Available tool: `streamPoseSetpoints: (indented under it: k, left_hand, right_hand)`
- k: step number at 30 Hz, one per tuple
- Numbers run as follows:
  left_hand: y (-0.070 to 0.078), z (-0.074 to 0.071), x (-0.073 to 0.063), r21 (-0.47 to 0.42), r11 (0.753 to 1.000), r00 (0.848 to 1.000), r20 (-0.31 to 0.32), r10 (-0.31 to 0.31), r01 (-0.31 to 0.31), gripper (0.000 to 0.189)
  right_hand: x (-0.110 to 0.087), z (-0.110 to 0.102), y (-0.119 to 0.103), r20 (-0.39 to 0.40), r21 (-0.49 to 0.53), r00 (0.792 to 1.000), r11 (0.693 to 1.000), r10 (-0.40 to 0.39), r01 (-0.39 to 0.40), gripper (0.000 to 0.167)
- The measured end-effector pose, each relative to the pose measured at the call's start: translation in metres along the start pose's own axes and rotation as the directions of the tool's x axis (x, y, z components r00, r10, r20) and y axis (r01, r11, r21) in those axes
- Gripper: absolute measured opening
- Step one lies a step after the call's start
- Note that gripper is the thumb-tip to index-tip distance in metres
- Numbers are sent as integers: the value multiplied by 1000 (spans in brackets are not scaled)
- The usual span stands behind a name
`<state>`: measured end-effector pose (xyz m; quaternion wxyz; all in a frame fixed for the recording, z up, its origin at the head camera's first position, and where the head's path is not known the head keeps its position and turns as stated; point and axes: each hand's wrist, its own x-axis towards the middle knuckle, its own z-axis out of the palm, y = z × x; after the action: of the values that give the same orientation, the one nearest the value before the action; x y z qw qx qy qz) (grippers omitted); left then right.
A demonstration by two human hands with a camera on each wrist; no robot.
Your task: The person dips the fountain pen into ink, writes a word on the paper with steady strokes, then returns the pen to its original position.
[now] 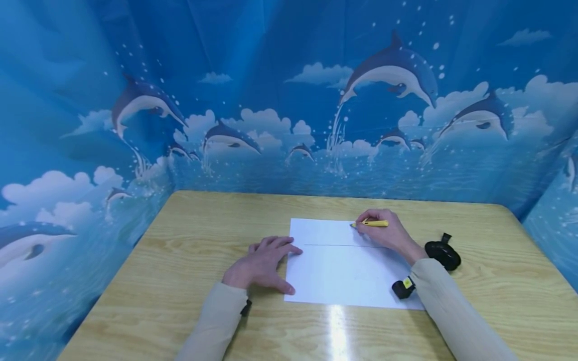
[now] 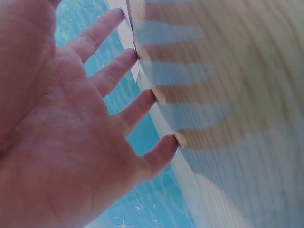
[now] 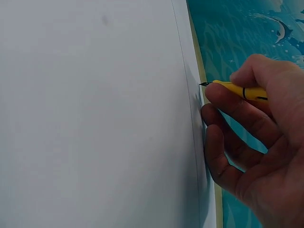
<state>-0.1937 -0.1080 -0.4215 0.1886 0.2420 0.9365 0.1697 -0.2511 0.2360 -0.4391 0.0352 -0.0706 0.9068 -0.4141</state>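
A white sheet of paper (image 1: 334, 276) lies on the table, with one thin dark line (image 1: 334, 245) drawn across its upper part. My right hand (image 1: 390, 233) pinches a yellow fountain pen (image 1: 379, 223) between thumb and fingers, above that line near the far edge. In the right wrist view the dark nib (image 3: 205, 84) points at the paper, its tip right at the surface; the other fingers curl loosely beneath the pen. My left hand (image 1: 266, 263) is spread at the sheet's left edge, its thumb and fingertips overlapping the paper. In the left wrist view its fingertips (image 2: 166, 145) press on the tabletop.
Right of the sheet, by my right wrist, sits a rounded black object (image 1: 444, 254) with a short tab. A small black block with a yellow label (image 1: 403, 287) shows beside my right cuff. A blue dolphin-print curtain (image 1: 271, 165) stands behind the wooden table (image 1: 217, 215).
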Motion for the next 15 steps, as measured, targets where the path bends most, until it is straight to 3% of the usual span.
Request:
streamPoseSetpoints:
  k: [15]
  left_hand:
    - [0,0,0,2,1000,1000,1,-2,2,86]
  right_hand:
    - [-3,0,-1,21,18,1000,1000,18,-19,19]
